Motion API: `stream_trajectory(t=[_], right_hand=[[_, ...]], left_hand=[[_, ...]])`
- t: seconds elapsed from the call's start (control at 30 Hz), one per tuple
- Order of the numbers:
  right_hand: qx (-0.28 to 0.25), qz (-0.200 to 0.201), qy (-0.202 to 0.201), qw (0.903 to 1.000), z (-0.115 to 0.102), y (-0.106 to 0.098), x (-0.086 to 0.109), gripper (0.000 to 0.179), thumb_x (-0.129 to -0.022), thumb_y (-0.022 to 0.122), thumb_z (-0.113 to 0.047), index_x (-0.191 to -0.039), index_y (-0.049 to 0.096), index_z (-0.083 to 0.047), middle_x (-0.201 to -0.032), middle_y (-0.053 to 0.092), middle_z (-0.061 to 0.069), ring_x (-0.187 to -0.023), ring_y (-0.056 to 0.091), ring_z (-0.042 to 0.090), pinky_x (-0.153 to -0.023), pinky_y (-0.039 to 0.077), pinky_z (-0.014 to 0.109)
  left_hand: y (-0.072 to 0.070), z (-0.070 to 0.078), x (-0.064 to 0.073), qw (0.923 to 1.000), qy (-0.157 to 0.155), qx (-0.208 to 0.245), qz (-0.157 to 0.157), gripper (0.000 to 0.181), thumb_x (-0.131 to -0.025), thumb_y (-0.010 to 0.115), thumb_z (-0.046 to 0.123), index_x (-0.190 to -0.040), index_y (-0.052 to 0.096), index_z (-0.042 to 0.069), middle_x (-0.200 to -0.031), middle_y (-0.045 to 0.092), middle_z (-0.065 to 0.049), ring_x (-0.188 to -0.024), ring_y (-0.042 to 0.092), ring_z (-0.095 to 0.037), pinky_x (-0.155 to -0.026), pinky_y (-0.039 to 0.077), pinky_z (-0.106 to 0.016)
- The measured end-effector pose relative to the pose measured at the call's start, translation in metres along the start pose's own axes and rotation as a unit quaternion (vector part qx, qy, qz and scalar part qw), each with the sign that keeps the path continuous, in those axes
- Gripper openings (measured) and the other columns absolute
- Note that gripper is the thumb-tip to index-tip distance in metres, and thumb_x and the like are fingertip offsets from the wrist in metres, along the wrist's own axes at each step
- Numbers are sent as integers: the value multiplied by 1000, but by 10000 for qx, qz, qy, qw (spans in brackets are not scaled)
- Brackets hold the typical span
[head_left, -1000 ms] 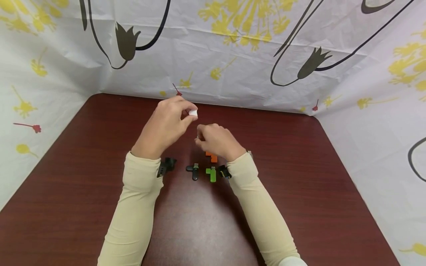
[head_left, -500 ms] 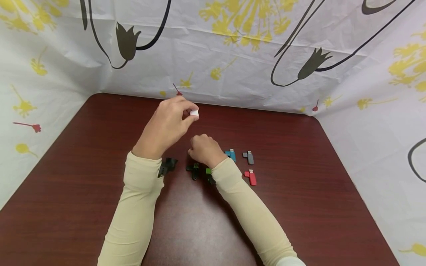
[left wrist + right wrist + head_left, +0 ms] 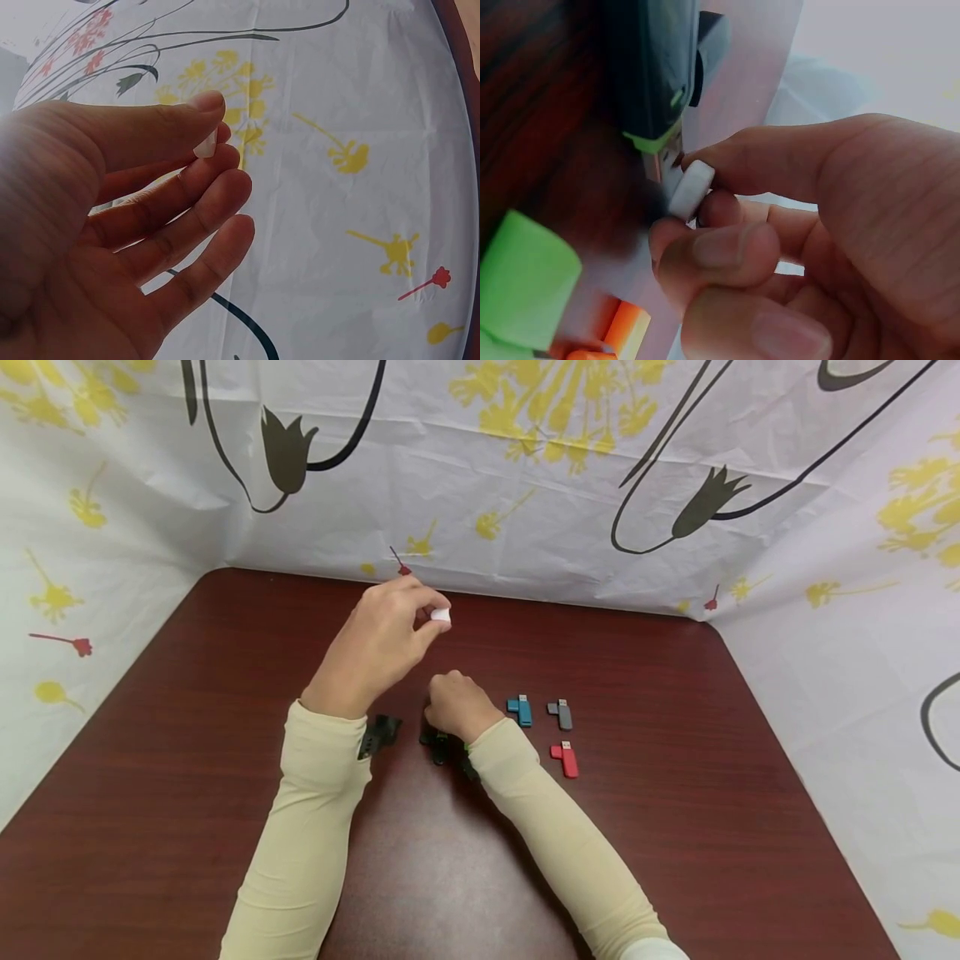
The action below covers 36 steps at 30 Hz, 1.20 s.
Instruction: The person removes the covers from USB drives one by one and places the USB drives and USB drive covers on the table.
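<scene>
My left hand (image 3: 375,647), raised over the table's far half, pinches a small white piece (image 3: 441,616) between thumb and index finger. In the left wrist view the other fingers are loosely bent, and most of the piece is covered. Lower and nearer the tabletop is my right hand (image 3: 459,706). The right wrist view shows its thumb and fingertips pinching another small, round-ended white piece (image 3: 692,189). Just beside it there is a dark USB stick (image 3: 652,67) with a bare metal plug. A green cap (image 3: 529,277) and an orange part (image 3: 630,326) also lie near this hand.
Teal (image 3: 523,711), grey (image 3: 564,717) and red (image 3: 569,761) USB sticks lie right of the right hand, each with its cap off alongside. A dark wrist strap (image 3: 377,737) hangs by the left cuff. A patterned white sheet (image 3: 480,510) borders the reddish-brown table (image 3: 165,777).
My right hand has moved left and toward me, lowering to the table and uncovering the teal, grey and red USB sticks. My left hand stays almost still with its white piece.
</scene>
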State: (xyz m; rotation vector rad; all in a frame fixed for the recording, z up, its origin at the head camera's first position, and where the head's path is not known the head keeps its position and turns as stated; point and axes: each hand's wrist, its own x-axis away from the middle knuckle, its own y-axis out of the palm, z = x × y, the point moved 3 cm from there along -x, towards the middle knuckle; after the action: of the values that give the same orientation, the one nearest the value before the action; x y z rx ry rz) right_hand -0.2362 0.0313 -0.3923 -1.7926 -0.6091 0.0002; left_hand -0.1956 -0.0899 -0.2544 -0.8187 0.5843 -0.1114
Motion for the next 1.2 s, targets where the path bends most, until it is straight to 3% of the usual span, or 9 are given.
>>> stream_trajectory(t=[0.1, 0.23, 0.33, 0.43, 0.57, 0.67, 0.8, 0.97, 1.2], right_hand=[[133, 200, -33, 9997, 16, 17, -17, 36, -105, 62, -15, -69, 61, -13, -59, 46, 1, -52, 45, 16, -52, 43, 33], [290, 152, 67, 9994, 37, 42, -49, 33, -104, 61, -17, -71, 65, -15, -64, 56, 4, -53, 52, 17, -51, 48, 34], [243, -43, 23, 9997, 40, 45, -56, 36, -104, 59, -15, -69, 64, -17, -64, 57, 3, -51, 53, 17, -49, 48, 33], [141, -96, 13, 9999, 24, 19, -29, 38, -105, 59, -13, -68, 60, -15, -62, 52, 3, -52, 51, 17, -52, 48, 33], [220, 348, 98, 9991, 5, -31, 12, 33, -107, 61, -17, -74, 62, -12, -69, 55, 4, -62, 54, 21, -64, 51, 38], [287, 824, 138, 9961, 6, -55, 29, 28, -109, 62, -25, -84, 66, -13, -72, 58, 3, -66, 59, 22, -67, 52, 40], [118, 1236, 204, 9921, 15, -80, 49, 24, -110, 61, -29, -96, 70, -12, -71, 58, 2, -66, 62, 23, -65, 51, 41], [-150, 1619, 248, 9864, 27, -103, 69, 24, -110, 62, -30, -112, 73, -9, -78, 64, 5, -68, 64, 23, -66, 52, 42], [-329, 1941, 358, 9798, 41, -119, 86, 26, -111, 61, -30, -120, 74, -9, -85, 69, 7, -73, 64, 26, -68, 50, 43]], left_hand=[[1, 1, 0, 10000, -6, -2, -34, 12, -100, 77, 5, -111, 80, 0, -108, 74, -13, -96, 69, -28, -89, 57, -41], [2, 0, 0, 10000, -19, -34, -58, 12, -100, 76, 5, -110, 80, 0, -108, 74, -13, -95, 69, -28, -88, 57, -42], [2, 0, -1, 10000, -33, -40, -53, 11, -100, 76, 5, -110, 80, 0, -107, 74, -13, -95, 69, -28, -88, 57, -42], [2, -2, -1, 10000, -68, -19, -50, 12, -101, 75, 5, -111, 80, 0, -108, 74, -13, -95, 69, -28, -88, 56, -42], [3, -3, -2, 9998, -124, -57, -109, 15, -100, 75, 5, -114, 80, -1, -111, 74, -14, -97, 69, -29, -88, 56, -43], [5, -4, -3, 9993, -226, -130, -271, 17, -101, 75, 4, -117, 79, -1, -113, 74, -15, -99, 69, -30, -89, 57, -43], [12, -10, -6, 9948, -634, -163, -781, 21, -102, 73, 5, -122, 77, 0, -115, 73, -16, -102, 69, -30, -91, 58, -44], [29, -30, -7, 9790, -1185, -319, -1630, 17, -105, 69, 6, -119, 76, 0, -111, 75, -15, -96, 69, -28, -87, 59, -43], [53, -56, -4, 9637, -1400, -554, -2206, 17, -102, 67, 0, -116, 76, -4, -112, 74, -19, -99, 68, -30, -87, 58, -44]])
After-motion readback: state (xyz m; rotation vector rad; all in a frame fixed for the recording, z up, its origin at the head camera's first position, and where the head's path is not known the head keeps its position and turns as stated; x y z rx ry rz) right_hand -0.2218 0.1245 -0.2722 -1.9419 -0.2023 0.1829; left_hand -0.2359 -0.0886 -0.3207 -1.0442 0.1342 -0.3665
